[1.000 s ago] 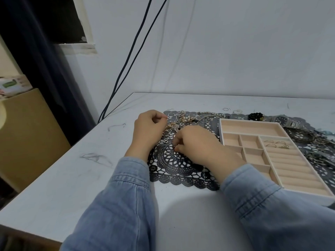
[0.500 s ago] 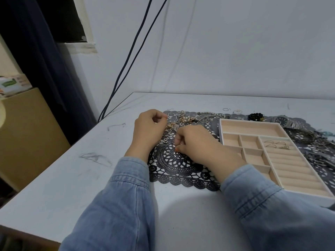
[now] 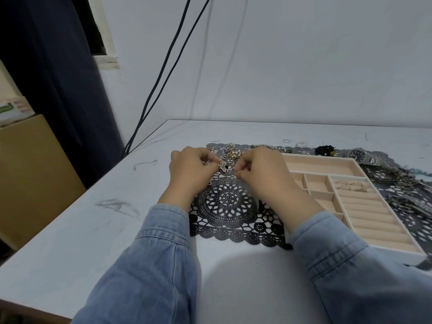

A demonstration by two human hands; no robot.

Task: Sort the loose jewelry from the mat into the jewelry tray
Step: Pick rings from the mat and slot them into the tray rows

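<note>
Jewelry (image 3: 231, 154) on black lace mat (image 3: 228, 206), white table (image 3: 93, 230).

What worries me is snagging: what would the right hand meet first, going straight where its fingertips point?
Probably the tangled silver jewelry on the mat, just ahead of the right hand; beyond it, the left hand. Depth is unclear.

A shiny tangle (image 3: 230, 155) of gold and silver chains lies at the far end of the black lacy mat (image 3: 226, 206). The pink tray (image 3: 320, 157) lies flat on the mat's right side, with a few rings (image 3: 349, 185) inside.
</note>
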